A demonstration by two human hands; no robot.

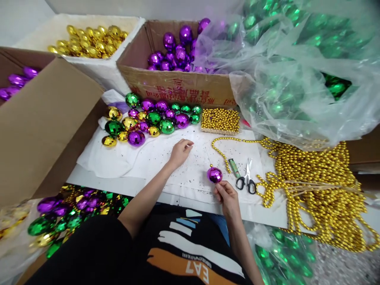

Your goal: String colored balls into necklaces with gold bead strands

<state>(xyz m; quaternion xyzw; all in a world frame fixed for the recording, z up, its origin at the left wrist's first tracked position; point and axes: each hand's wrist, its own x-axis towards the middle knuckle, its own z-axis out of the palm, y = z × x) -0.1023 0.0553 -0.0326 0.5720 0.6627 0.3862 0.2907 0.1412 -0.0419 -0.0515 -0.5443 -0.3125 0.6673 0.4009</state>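
My right hand [227,194] pinches the lower edge of a shiny purple faceted ball [214,174]. A small gold bead [211,166] sits at the ball's top, and a thin needle or wire [208,155] sticks up from it. Over the white cloth, my left hand [181,152] is closed, thumb against fingertips; whatever it may hold is too small to make out. Beyond it lie several purple, green and gold balls [154,118] in a cluster. A clear tray of loose gold beads [220,120] stands right of them.
Black-handled scissors [247,179] and a green lighter-like item [234,168] lie right of the ball. Heaped gold bead strings [323,190] cover the right side. Cardboard boxes [178,85] and a white foam box [89,63] line the back; plastic bags [297,79] of green balls bulge over.
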